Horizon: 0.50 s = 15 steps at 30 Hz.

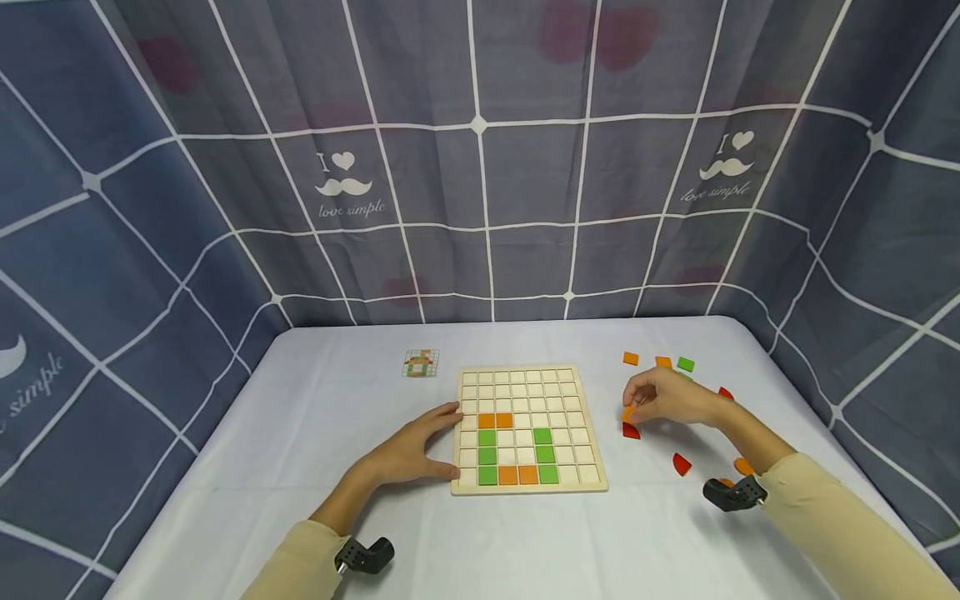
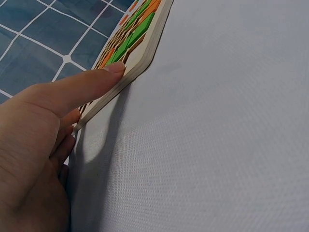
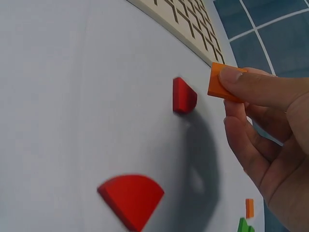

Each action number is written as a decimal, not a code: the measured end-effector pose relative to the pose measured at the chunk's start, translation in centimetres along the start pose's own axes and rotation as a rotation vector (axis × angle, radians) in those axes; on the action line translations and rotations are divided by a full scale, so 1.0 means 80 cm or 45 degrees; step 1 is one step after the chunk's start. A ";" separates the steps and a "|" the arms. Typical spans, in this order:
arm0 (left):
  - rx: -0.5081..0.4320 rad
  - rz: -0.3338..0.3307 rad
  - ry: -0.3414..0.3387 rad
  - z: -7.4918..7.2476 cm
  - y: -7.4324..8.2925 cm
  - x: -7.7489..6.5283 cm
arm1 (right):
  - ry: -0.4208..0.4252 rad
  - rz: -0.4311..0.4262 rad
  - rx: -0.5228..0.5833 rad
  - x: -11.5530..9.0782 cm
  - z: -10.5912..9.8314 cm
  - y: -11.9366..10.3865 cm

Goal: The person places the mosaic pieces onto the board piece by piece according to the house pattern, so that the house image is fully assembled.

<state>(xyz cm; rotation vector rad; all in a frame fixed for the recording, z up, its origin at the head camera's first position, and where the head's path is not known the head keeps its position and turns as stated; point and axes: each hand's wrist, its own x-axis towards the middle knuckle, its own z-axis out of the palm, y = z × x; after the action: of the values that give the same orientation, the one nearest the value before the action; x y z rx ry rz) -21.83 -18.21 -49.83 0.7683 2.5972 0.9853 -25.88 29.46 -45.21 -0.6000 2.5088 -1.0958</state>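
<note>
A wooden grid board [image 1: 531,377] lies mid-table, with green square tiles [image 1: 487,456] and orange square tiles [image 1: 517,475] set in some of its cells. My left hand [image 1: 408,450] rests along the board's left edge, fingers fairly straight. In the left wrist view its thumb [image 2: 91,84] touches the board's rim near a corner. Right of the board, my right hand [image 1: 667,397] pinches an orange square tile [image 3: 222,82] between thumb and fingers, raised above the table. Below that hand lies a red quarter-round piece [image 1: 632,431]; another red quarter-round piece [image 3: 133,199] lies closer to the wrist.
A small printed pattern card [image 1: 421,363] lies behind the board to the left. Loose orange tiles [image 1: 631,358] and a green tile [image 1: 686,364] lie at the back right. An orange rounded piece [image 1: 743,467] sits beside the right sleeve. Grid-patterned curtains [image 1: 525,183] surround the white table.
</note>
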 end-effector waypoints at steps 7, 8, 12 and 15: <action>-0.010 -0.008 -0.006 -0.001 0.001 0.000 | -0.032 -0.078 0.006 0.018 0.014 -0.010; -0.010 -0.008 -0.007 -0.001 0.002 -0.001 | -0.035 -0.083 0.007 0.020 0.016 -0.012; -0.017 -0.001 -0.001 -0.001 0.003 -0.001 | -0.040 -0.099 0.018 0.033 0.026 -0.018; -0.020 0.002 0.001 -0.001 0.004 -0.001 | -0.041 -0.127 0.024 0.044 0.034 -0.024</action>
<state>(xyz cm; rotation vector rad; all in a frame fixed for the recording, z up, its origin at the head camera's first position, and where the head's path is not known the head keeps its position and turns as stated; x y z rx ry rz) -21.68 -18.11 -49.57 0.7665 2.5867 1.0057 -27.16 24.87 -46.05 -0.7386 2.4618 -1.1344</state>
